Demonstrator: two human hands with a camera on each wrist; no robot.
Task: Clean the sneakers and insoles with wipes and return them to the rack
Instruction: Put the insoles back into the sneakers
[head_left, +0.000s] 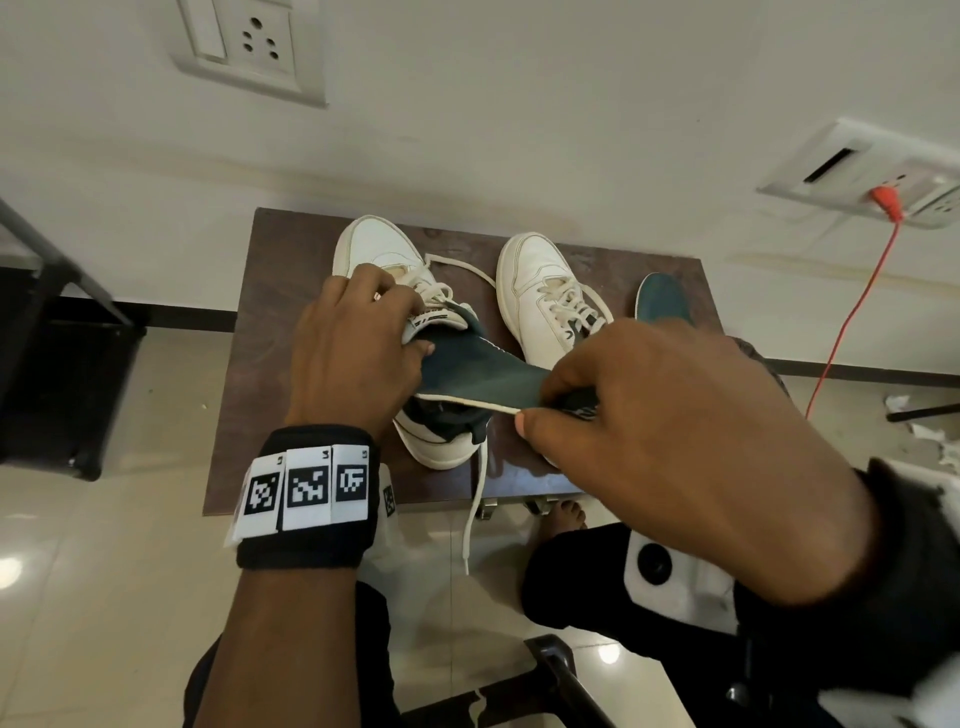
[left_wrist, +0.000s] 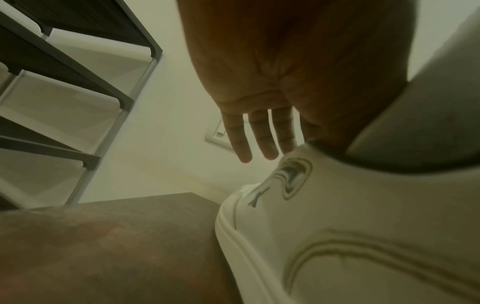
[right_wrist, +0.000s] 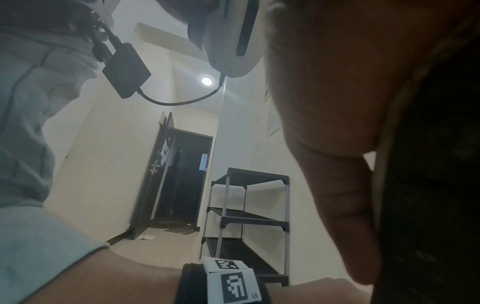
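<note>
Two white sneakers stand on a small brown table (head_left: 260, 364), toes pointing away from me. My left hand (head_left: 384, 312) grips the tongue and laces of the left sneaker (head_left: 374, 249), with its thumb against a dark teal insole (head_left: 478, 369). The front of that insole is inside the shoe and its heel end sticks out to the right. There my right hand (head_left: 540, 402) pinches it between thumb and fingers. The right sneaker (head_left: 535, 270) stands untouched. A second teal insole (head_left: 662, 299) lies at the table's right. In the left wrist view, three fingers (left_wrist: 259, 133) reach past the sneaker's side (left_wrist: 337, 205).
A black shoe rack (head_left: 52, 312) stands left of the table, also in the right wrist view as the rack (right_wrist: 249, 216). A red cable (head_left: 857, 301) hangs from a wall socket at the right. A loose lace (head_left: 475, 499) dangles over the table's front edge. My knees and a bare foot (head_left: 563, 514) are below.
</note>
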